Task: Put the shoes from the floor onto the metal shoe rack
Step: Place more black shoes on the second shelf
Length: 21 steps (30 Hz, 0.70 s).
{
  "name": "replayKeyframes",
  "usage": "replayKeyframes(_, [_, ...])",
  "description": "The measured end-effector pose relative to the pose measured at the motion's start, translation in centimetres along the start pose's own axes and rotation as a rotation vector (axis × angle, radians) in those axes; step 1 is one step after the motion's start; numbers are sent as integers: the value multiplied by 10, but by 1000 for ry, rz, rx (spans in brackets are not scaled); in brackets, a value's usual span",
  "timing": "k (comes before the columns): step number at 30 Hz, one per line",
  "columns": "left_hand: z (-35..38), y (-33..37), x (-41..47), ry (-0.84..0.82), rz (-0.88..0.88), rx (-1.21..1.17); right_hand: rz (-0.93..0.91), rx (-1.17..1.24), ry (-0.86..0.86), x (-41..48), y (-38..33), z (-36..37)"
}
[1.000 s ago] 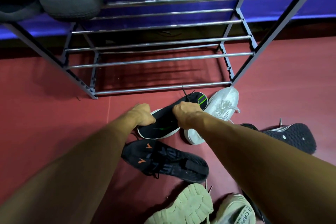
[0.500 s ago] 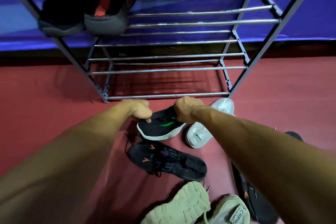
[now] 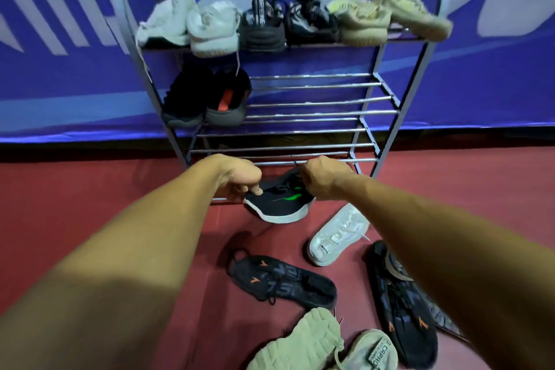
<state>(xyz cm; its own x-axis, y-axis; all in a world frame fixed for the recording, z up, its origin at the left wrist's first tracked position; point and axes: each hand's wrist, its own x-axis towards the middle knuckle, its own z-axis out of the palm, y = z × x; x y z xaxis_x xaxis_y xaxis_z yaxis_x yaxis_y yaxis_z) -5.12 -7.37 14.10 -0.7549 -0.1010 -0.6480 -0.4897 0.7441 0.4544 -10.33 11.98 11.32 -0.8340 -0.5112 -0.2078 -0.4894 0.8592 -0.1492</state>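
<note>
Left hand (image 3: 240, 182) pinches the black shoe (image 3: 279, 206) at one end; right hand (image 3: 322, 182) grips the other | shoe hangs low by the metal shoe rack (image 3: 315, 114) | risk: shoe may bump a bar; may drop

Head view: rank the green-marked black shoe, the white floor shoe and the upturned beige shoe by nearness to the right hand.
1. green-marked black shoe, held in the right hand.
2. white floor shoe, just below the hand.
3. upturned beige shoe, at the bottom edge.
</note>
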Motion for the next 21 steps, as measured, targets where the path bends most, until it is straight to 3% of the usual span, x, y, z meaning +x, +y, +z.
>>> replayKeyframes(9, [-20, -19, -31, 74, -16, -569, 131, 260, 271, -40, -22, -42])
replayKeyframes(12, [-25, -19, -32, 90, 26, -726, 154, 340, 272, -39, -21, -41])
replayKeyframes(17, [-34, -29, -31, 26, 42, -885, 121, 686, 218, -35, -23, -46])
replayKeyframes(21, [-35, -30, -32, -24, 78, -958, 264, 1044, 134, -41, -25, -46])
